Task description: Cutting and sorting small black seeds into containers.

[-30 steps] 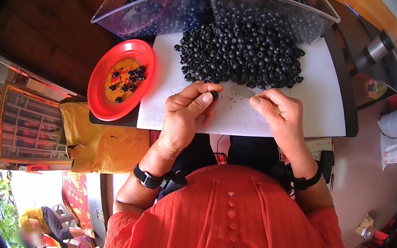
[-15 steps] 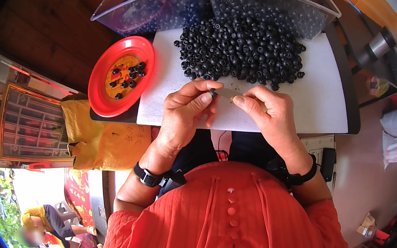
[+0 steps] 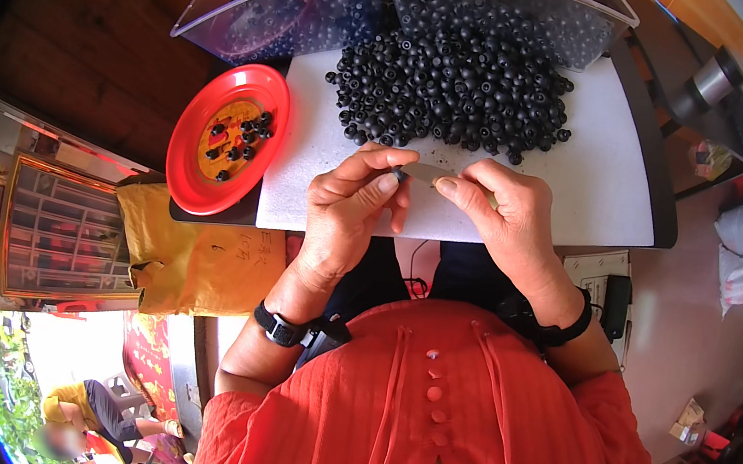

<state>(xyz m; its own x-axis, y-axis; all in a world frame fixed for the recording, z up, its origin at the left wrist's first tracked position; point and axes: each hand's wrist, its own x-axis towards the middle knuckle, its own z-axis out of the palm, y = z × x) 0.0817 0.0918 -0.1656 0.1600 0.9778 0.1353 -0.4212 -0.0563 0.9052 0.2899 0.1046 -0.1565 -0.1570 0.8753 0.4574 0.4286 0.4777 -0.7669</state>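
The right hand's (image 3: 516, 205) pinched blade (image 3: 422, 172) now reaches the left hand's (image 3: 348, 197) pinched bead (image 3: 397, 175) near the board's (image 3: 604, 191) front edge, apparently engaging it.

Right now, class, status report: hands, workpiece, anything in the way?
Left hand: pinching small rounded black piece. Right hand: gripping thin flat grey blade, tip at that piece. Nothing visibly blocking; heap of rounded black pieces beyond.

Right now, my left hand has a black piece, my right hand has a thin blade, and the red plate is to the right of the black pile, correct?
Not quite: the head view shows the red plate to the left of the black pile. Your left hand does have a black piece, and your right hand a thin blade.
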